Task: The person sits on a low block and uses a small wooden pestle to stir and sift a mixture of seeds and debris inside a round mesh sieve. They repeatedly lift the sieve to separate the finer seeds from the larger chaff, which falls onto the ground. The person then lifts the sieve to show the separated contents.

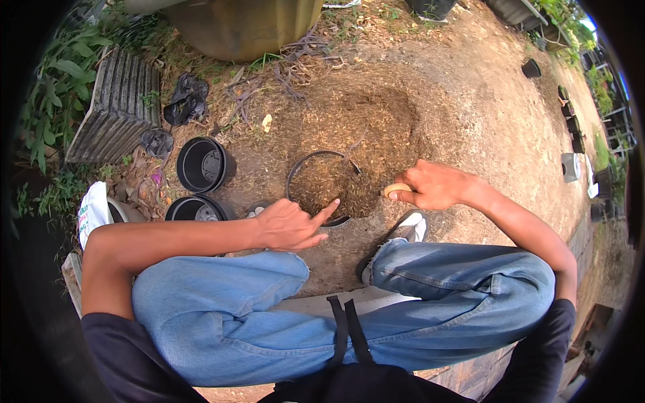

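Between my feet stands a round black plastic pot filled with brown, fibrous potting mix. My left hand is at its near left rim, index finger stretched over the mix and thumb apart below; nothing shows in its grasp. To the right of the pot, my right hand is closed around the wooden handle of a hand tool. Loose mix appears heaped at the tool's working end, which I cannot make out. A broad spread of loose mix lies on the ground beyond the pot.
Stacked black pots stand at left, near crumpled black plastic bags and corrugated sheets. A large yellowish container is at the far side. My shoes flank the pot. Small pots line the far right.
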